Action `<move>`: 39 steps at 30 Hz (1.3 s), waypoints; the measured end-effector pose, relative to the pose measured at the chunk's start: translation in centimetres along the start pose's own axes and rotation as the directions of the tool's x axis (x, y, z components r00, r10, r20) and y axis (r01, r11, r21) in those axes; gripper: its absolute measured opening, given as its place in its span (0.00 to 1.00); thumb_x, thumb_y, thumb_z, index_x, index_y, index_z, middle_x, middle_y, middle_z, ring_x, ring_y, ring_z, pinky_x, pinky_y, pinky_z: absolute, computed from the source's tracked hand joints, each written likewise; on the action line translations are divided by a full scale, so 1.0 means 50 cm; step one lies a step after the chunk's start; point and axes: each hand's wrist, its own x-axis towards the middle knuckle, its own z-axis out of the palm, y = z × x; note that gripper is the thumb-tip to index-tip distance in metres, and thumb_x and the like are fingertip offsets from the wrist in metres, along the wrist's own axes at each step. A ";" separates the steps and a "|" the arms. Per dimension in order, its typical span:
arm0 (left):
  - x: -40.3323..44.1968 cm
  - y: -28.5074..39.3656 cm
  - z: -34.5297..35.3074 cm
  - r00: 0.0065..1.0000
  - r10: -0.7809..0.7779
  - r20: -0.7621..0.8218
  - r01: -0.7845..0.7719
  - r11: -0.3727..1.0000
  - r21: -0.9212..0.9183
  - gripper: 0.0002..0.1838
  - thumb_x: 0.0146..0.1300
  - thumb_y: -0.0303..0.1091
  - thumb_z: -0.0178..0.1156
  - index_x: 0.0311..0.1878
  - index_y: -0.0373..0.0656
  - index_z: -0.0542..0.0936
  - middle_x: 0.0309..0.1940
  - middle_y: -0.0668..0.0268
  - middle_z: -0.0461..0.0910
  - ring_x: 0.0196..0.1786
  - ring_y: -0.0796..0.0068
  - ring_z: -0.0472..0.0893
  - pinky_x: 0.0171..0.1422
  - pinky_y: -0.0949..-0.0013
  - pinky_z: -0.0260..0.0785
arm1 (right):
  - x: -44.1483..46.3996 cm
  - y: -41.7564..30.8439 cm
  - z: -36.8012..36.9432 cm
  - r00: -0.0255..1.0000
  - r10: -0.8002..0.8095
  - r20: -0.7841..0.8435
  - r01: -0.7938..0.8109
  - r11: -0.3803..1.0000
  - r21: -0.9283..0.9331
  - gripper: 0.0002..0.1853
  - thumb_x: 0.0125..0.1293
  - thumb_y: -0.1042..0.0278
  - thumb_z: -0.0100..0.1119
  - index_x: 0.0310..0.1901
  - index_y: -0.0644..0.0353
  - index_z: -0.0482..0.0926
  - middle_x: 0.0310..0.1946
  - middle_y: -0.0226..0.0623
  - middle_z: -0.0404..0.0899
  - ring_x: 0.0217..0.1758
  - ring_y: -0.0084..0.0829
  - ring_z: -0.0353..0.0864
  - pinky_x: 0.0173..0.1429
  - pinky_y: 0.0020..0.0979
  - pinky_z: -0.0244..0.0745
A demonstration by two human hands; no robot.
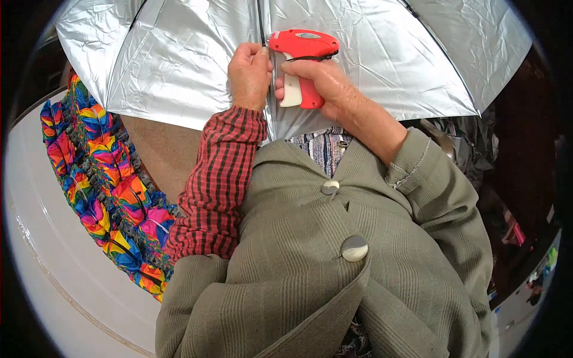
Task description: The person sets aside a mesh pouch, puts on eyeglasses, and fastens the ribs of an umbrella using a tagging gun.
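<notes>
Nearest to the wearer, a green-grey jacket (298, 280) is covering the body, and a red checked sleeve (221, 170) is fitting closely around the left forearm, so no loose cuff is hanging into the work.

Farther out, the right hand (322, 83) is wrapping around the handle of a red tagging gun (305, 42), with fingers curled in front of its white trigger (292, 92); how far the trigger is going in, I cannot tell. The gun is pointing its nose toward the left hand (249, 74), whose thumb and forefinger are pressing together on the silver umbrella canopy (179, 74), beside a dark rib (260, 15). Whether they are also gripping the rib, I cannot see.

In my judgement, for good work the left hand should be holding the cloth taut, with its fingertips to the side of the needle's path, because they are very near the nose. The right wrist should be staying straight, and the squeeze should be slow and complete.

Farthest, partly behind the canopy's edge, a rainbow-coloured ruffled strip (134, 200) is lying on a white surface (45, 209).
</notes>
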 end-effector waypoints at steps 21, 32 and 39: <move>0.001 -0.018 0.000 0.999 0.035 -0.016 -0.034 0.998 0.058 0.04 0.63 0.29 0.54 0.36 0.39 0.73 0.19 0.70 0.72 0.20 0.82 0.68 0.24 0.77 0.62 | -0.004 0.006 -0.011 1.000 0.020 0.021 -0.021 0.999 0.043 0.14 0.57 0.71 0.58 0.44 0.68 0.72 0.29 0.41 0.79 0.29 0.34 0.82 0.35 0.34 0.81; -0.008 -0.022 0.015 0.993 0.114 -0.006 -0.105 0.931 0.349 0.06 0.62 0.32 0.52 0.35 0.40 0.74 0.19 0.67 0.74 0.23 0.76 0.74 0.31 0.69 0.67 | 0.003 -0.011 -0.016 0.998 0.005 -0.068 -0.013 0.993 -0.117 0.11 0.56 0.69 0.61 0.37 0.66 0.76 0.25 0.38 0.78 0.25 0.30 0.80 0.29 0.30 0.77; -0.011 -0.006 0.016 0.991 0.132 0.008 -0.128 0.938 0.321 0.06 0.62 0.32 0.51 0.34 0.40 0.73 0.18 0.66 0.74 0.23 0.75 0.74 0.30 0.68 0.67 | -0.006 -0.017 -0.024 0.998 -0.060 0.034 0.064 0.989 -0.136 0.11 0.58 0.64 0.61 0.35 0.63 0.76 0.23 0.37 0.77 0.21 0.29 0.78 0.25 0.29 0.74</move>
